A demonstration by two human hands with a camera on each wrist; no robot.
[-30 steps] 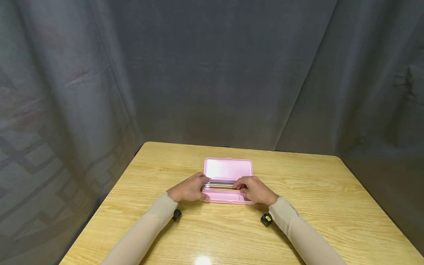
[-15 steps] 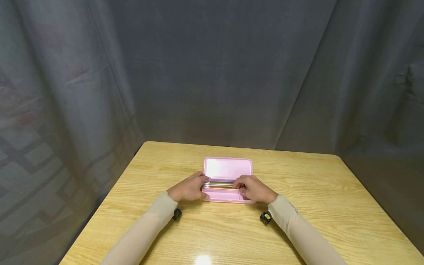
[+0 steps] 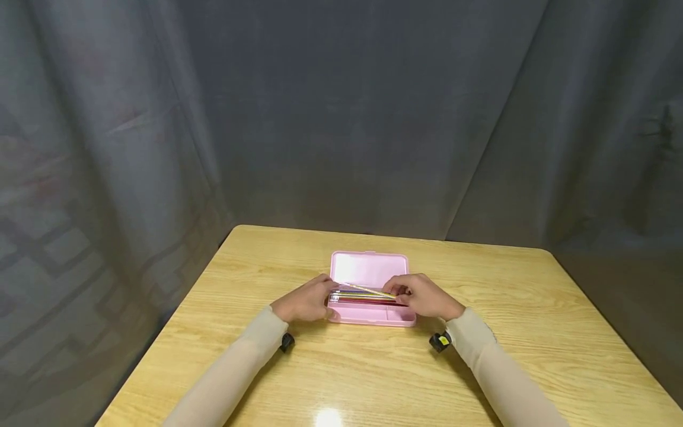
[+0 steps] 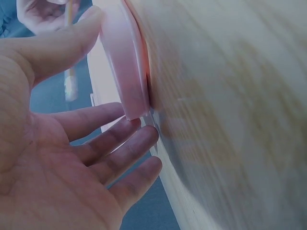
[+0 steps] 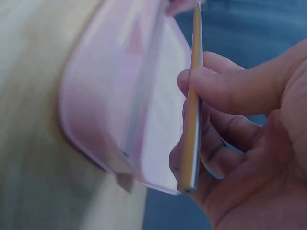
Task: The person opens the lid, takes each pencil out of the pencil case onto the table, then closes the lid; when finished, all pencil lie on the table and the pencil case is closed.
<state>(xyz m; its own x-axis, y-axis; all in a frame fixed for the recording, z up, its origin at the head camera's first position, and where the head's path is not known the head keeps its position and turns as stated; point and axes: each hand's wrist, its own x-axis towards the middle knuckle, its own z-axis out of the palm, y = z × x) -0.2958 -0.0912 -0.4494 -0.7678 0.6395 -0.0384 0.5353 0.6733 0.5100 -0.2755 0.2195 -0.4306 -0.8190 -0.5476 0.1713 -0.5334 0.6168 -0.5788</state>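
The pink pencil case [image 3: 354, 312] lies unfolded on the table, its lid [image 3: 368, 267] tipped back. My left hand [image 3: 305, 300] holds the case's left end, thumb at the front side and fingers against the end. In the left wrist view those fingers [image 4: 129, 148] are fairly straight. Between thumb and fingertips, my right hand [image 3: 425, 295] pinches a yellow pencil [image 5: 192, 120]. This pencil slants over the case, with its metal-and-eraser end [image 4: 71, 86] toward my left hand. Several other pencils [image 3: 360, 300] lie side by side in the case's long compartment.
A wooden table [image 3: 341, 367] carries the case near its middle. Dark grey curtains [image 3: 341, 130] hang behind and at both sides. A small front-right compartment [image 3: 400, 313] of the case shows its pink floor. A black camera [image 3: 440, 341] sits at my right wrist.
My right hand has risen out of the case and shifted right, bringing up the yellow pencil, now tilted above the others. A red pencil shows below. My left hand stays at the case's end.
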